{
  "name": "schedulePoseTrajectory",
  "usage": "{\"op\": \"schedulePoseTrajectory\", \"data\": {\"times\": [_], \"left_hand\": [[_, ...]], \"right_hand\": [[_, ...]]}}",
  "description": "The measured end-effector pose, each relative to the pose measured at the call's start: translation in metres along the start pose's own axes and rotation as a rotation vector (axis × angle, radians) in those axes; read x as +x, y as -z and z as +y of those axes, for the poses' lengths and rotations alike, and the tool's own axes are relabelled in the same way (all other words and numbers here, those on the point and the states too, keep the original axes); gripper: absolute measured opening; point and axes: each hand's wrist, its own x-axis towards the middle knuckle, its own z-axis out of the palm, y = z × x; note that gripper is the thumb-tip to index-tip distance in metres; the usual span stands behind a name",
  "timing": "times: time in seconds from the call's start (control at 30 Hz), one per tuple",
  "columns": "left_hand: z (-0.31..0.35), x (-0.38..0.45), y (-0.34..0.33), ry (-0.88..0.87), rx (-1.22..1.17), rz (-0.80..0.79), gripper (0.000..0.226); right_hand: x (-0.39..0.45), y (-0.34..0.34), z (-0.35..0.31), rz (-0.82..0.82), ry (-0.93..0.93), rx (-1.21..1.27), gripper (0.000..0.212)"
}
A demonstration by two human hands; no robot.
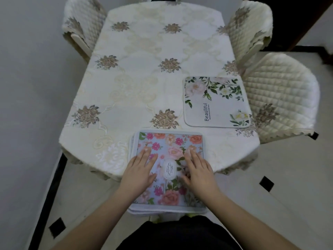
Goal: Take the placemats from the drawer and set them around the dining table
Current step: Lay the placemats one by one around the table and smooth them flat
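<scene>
A stack of placemats lies at the near edge of the dining table, and its near part overhangs the edge. The top mat is pale blue with pink and orange flowers and an oval "GARDEN" label. My left hand rests flat on its left half, fingers spread. My right hand rests flat on its right half. One white placemat with green leaves and the word "Beautiful" lies alone at the table's right edge, in front of a chair.
The table wears a cream cloth with brown flower motifs. Quilted cream chairs stand at the right, far right and far left. A grey wall runs along the left. Pale floor tiles with black insets lie around me.
</scene>
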Motion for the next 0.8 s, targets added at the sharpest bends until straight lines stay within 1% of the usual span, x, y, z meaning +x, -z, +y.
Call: {"op": "schedulePoseTrajectory", "data": {"times": [0.13, 0.23, 0.3, 0.33, 0.37, 0.4, 0.47, 0.53, 0.63, 0.7, 0.8], "left_hand": [[-0.007, -0.004, -0.015, 0.013, -0.003, -0.058, 0.087], [-0.009, -0.008, -0.024, 0.051, -0.028, -0.058, 0.093], [-0.009, -0.01, -0.025, 0.115, -0.044, -0.063, 0.095], [-0.009, -0.011, -0.025, 0.162, -0.066, -0.037, 0.095], [-0.009, -0.012, -0.024, 0.214, -0.093, -0.012, 0.097], [-0.008, -0.012, -0.023, 0.259, -0.111, -0.035, 0.097], [-0.005, -0.014, -0.021, 0.332, -0.145, -0.144, 0.096], [-0.002, -0.014, -0.02, 0.358, -0.207, -0.173, 0.093], [-0.001, -0.016, -0.02, 0.383, -0.327, -0.142, 0.093], [-0.001, -0.018, -0.02, 0.398, -0.362, -0.116, 0.091], [-0.001, -0.019, -0.016, 0.408, -0.435, -0.08, 0.078]], "right_hand": [[-0.012, -0.012, 0.011, -0.038, -0.041, -0.023, 0.078], [-0.017, -0.021, 0.016, -0.091, -0.106, -0.071, 0.087], [-0.017, -0.021, 0.015, -0.085, -0.165, -0.061, 0.091], [-0.017, -0.019, 0.014, -0.091, -0.188, -0.058, 0.091], [-0.017, -0.017, 0.014, -0.119, -0.2, -0.049, 0.091], [-0.016, -0.016, 0.014, -0.141, -0.218, -0.032, 0.091], [-0.015, -0.013, 0.015, -0.168, -0.239, -0.009, 0.092], [-0.014, -0.012, 0.015, -0.171, -0.238, 0.011, 0.093], [-0.013, -0.009, 0.014, -0.164, -0.247, 0.026, 0.093], [-0.012, -0.006, 0.012, -0.168, -0.252, 0.046, 0.092], [-0.012, -0.002, 0.009, -0.158, -0.268, 0.13, 0.086]]}}
